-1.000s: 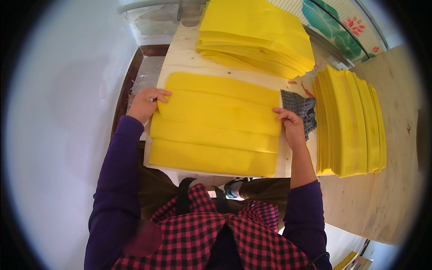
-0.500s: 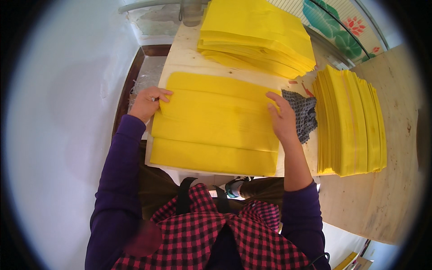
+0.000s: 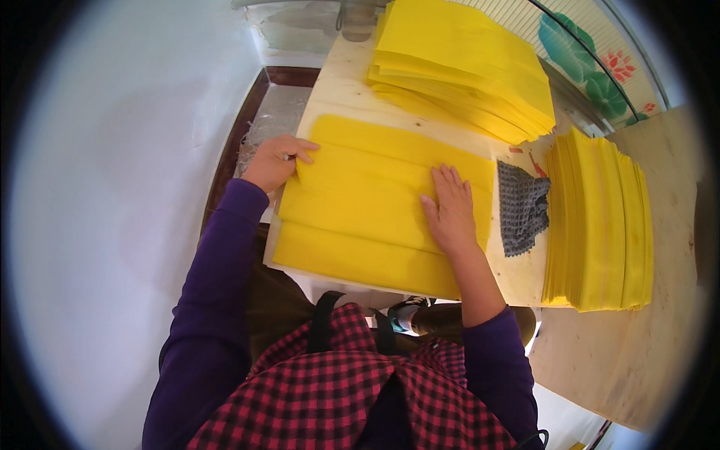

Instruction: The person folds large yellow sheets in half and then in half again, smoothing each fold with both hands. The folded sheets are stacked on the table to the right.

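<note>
A yellow non-woven cloth piece (image 3: 360,199) with creases running across it lies flat on the wooden table in front of me. At its left edge, near the upper corner, my left hand (image 3: 279,161) pinches the cloth between thumb and fingers. My right hand (image 3: 451,210) rests on the right part of the same piece, fingers stretched out and palm down. Just right of the piece lies a crumpled dark grey textured cloth (image 3: 521,208).
A loose stack of yellow sheets (image 3: 465,67) lies at the table's far side. On the right stands a tight pile of folded yellow pieces (image 3: 600,225). The bare wooden table (image 3: 341,82) ends close to a white wall (image 3: 135,187) on the left.
My right hand has moved from the right edge inward and now lies flat on the yellow cloth. The left hand keeps its grip at the left edge. The whole view has shifted slightly.
</note>
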A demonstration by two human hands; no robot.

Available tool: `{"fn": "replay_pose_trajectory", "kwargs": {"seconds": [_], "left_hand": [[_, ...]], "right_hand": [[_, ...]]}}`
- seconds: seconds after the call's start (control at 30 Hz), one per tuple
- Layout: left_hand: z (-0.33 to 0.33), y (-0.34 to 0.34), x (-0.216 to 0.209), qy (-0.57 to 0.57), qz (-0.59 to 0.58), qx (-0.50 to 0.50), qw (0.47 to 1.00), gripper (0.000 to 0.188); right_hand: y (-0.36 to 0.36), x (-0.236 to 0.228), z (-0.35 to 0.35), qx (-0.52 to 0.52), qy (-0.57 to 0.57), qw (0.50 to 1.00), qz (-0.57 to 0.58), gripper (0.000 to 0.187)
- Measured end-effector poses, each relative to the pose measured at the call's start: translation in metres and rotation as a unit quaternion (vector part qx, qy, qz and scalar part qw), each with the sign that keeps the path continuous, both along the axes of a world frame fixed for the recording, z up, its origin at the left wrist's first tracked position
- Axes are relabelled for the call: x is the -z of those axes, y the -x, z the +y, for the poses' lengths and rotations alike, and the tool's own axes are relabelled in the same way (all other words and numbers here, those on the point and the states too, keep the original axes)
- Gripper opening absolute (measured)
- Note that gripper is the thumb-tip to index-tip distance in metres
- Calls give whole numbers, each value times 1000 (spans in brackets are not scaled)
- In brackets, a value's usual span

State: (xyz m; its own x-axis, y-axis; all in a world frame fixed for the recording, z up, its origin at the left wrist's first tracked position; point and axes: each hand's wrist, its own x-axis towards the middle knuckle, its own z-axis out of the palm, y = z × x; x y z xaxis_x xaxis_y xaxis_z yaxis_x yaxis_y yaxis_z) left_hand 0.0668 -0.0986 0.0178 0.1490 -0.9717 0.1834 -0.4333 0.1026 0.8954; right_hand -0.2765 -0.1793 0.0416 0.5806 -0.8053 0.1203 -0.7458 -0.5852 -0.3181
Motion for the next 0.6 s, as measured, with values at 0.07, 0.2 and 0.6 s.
{"fn": "replay_pose_trajectory", "kwargs": {"seconds": [0.07,0.2,0.6], "left_hand": [[2,-2,-1,-6,2,-9,1000,32],[8,-9,-4,-5,-10,-35,999,28],[0,53,-58,154,-254,-52,954,29]], "right_hand": [[3,3,1,2,4,1000,-4,56],[5,9,1,-3,14,1000,-7,56],[6,18,2,-1,67,998,-6,57]]}}
